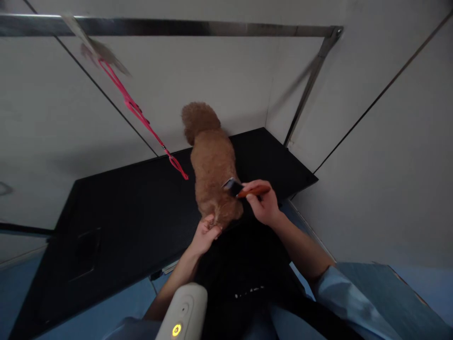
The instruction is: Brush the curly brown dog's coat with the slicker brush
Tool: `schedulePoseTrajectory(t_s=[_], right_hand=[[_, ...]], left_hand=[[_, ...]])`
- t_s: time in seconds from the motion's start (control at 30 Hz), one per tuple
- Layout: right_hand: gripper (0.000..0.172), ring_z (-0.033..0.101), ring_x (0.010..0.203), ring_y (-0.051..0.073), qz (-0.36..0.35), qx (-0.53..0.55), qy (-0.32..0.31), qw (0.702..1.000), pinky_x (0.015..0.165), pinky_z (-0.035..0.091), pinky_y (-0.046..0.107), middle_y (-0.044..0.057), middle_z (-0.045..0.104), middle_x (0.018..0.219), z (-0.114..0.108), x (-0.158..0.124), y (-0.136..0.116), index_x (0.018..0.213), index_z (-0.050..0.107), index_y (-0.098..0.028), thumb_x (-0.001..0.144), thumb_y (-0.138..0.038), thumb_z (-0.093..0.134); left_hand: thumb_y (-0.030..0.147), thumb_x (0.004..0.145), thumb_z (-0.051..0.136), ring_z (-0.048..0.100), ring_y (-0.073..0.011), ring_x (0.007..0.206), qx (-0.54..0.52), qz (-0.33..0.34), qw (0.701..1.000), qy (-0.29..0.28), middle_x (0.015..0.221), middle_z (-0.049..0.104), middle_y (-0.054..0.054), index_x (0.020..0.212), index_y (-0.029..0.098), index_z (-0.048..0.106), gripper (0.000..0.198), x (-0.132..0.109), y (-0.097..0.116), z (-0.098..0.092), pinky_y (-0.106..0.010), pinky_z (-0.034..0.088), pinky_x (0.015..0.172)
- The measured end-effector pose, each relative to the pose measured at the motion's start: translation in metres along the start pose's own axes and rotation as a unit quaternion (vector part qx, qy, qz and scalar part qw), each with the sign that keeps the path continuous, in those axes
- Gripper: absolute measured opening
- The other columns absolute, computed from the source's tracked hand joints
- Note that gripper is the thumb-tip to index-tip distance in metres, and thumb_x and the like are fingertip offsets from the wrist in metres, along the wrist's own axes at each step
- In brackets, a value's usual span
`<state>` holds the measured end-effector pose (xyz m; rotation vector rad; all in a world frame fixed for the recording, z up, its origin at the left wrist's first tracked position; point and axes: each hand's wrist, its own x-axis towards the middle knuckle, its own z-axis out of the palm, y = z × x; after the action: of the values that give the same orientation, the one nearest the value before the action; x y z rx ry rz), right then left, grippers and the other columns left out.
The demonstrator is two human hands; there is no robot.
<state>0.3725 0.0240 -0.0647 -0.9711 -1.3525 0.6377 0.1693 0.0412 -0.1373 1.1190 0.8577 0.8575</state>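
Note:
A brown curly-coated dog [214, 163] stands on the black grooming table [141, 212], its head pointing away from me toward the wall. My left hand [207, 234] is closed at the dog's rear, pinching its tail or the fur there; the fingers partly hide which. In my right hand [264, 205] is a slicker brush [256, 190] with an orange-brown handle, gripped between thumb and fingers. The brush's dark head, slightly blurred, lies at the right side of the dog's lower back. Whether its pins touch the coat I cannot tell.
A metal bar [194, 27] spans above the table, with a pink loop leash [141, 115] hanging to the dog's left. Pale walls [382, 156] enclose the back and right. A white device with a yellow light [184, 311] juts into the bottom of the view.

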Motion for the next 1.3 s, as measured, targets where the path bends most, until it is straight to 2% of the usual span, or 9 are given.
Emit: schedulePoseTrajectory(t_s=[0.1, 0.27, 0.4, 0.53, 0.67, 0.8, 1.07, 1.2, 1.3], right_hand=[[0.014, 0.068, 0.084, 0.019, 0.023, 0.013, -0.075, 0.997, 0.081, 0.055, 0.039, 0.002, 0.066, 0.087, 0.001, -0.002, 0.005, 0.099, 0.052, -0.025, 0.087, -0.031, 0.056], [0.017, 0.065, 0.1, 0.021, -0.024, -0.02, 0.046, 0.998, 0.093, 0.051, 0.042, 0.004, 0.065, 0.097, -0.004, -0.003, 0.009, 0.101, 0.052, -0.026, 0.086, -0.031, 0.058], [0.013, 0.067, 0.086, 0.018, 0.02, -0.014, -0.079, 0.997, 0.083, 0.054, 0.039, 0.002, 0.065, 0.088, -0.006, -0.001, 0.005, 0.097, 0.053, -0.024, 0.086, -0.029, 0.057], [0.012, 0.065, 0.097, 0.019, -0.023, -0.029, 0.072, 0.997, 0.091, 0.051, 0.04, 0.003, 0.063, 0.096, -0.008, 0.0, 0.002, 0.095, 0.053, -0.025, 0.084, -0.027, 0.058], [0.012, 0.066, 0.085, 0.018, 0.022, -0.026, -0.081, 0.996, 0.082, 0.054, 0.037, 0.002, 0.065, 0.089, -0.006, -0.004, 0.0, 0.096, 0.054, -0.024, 0.085, -0.027, 0.057], [0.012, 0.065, 0.094, 0.019, -0.013, -0.045, 0.07, 0.996, 0.084, 0.053, 0.037, 0.004, 0.064, 0.095, -0.003, -0.006, 0.002, 0.096, 0.053, -0.024, 0.085, -0.026, 0.057], [0.012, 0.065, 0.095, 0.019, -0.023, -0.051, 0.099, 0.994, 0.089, 0.052, 0.039, 0.004, 0.064, 0.094, -0.001, -0.013, 0.011, 0.096, 0.054, -0.024, 0.085, -0.024, 0.056], [0.011, 0.067, 0.086, 0.019, -0.003, -0.029, -0.038, 0.999, 0.081, 0.055, 0.037, 0.003, 0.065, 0.089, -0.001, -0.02, 0.015, 0.094, 0.056, -0.024, 0.083, -0.024, 0.058], [0.01, 0.066, 0.091, 0.019, -0.002, -0.008, 0.12, 0.993, 0.088, 0.053, 0.04, 0.003, 0.064, 0.091, -0.003, -0.023, 0.018, 0.094, 0.053, -0.024, 0.085, -0.025, 0.056]], left_hand=[[0.032, 0.061, 0.072, 0.028, -0.0032, 0.039, 0.003, -0.006, 1.0, -0.017, 0.046, 0.038, 0.008, 0.063, 0.018, 0.048, 0.028, 0.001, -0.001, -0.002, -0.018, 0.02, 0.04], [0.028, 0.058, 0.073, 0.031, -0.0033, 0.039, 0.017, -0.002, 1.0, 0.021, 0.047, 0.04, 0.009, 0.062, 0.018, 0.045, 0.031, 0.002, 0.003, 0.001, -0.017, 0.024, 0.04], [0.027, 0.058, 0.073, 0.033, -0.0035, 0.041, 0.021, -0.004, 1.0, -0.01, 0.05, 0.045, 0.007, 0.07, 0.016, 0.056, 0.023, 0.004, 0.004, 0.0, -0.017, 0.025, 0.041], [0.024, 0.057, 0.073, 0.031, -0.0028, 0.04, -0.001, -0.004, 1.0, 0.016, 0.048, 0.042, 0.008, 0.064, 0.017, 0.051, 0.024, 0.005, 0.002, -0.002, -0.016, 0.023, 0.04], [0.023, 0.056, 0.071, 0.029, -0.0028, 0.039, -0.003, -0.012, 1.0, 0.013, 0.046, 0.04, 0.009, 0.07, 0.016, 0.057, 0.021, 0.005, 0.004, 0.001, -0.017, 0.021, 0.04], [0.023, 0.056, 0.067, 0.028, -0.0028, 0.039, -0.007, -0.019, 1.0, 0.013, 0.045, 0.039, 0.009, 0.068, 0.016, 0.057, 0.018, 0.005, 0.005, 0.002, -0.017, 0.02, 0.04], [0.024, 0.055, 0.075, 0.032, -0.0027, 0.039, -0.045, -0.013, 0.997, 0.054, 0.049, 0.043, 0.009, 0.07, 0.018, 0.052, 0.027, 0.006, -0.008, 0.002, -0.016, 0.022, 0.041], [0.024, 0.055, 0.077, 0.038, -0.0042, 0.041, -0.014, -0.024, 0.998, 0.064, 0.049, 0.048, 0.007, 0.071, 0.015, 0.058, 0.026, 0.005, -0.01, -0.001, -0.017, 0.028, 0.042], [0.023, 0.051, 0.081, 0.057, -0.0097, 0.057, -0.017, -0.001, 0.993, 0.116, 0.067, 0.065, 0.001, 0.082, 0.015, 0.064, 0.036, 0.005, -0.012, -0.003, -0.02, 0.045, 0.056]])
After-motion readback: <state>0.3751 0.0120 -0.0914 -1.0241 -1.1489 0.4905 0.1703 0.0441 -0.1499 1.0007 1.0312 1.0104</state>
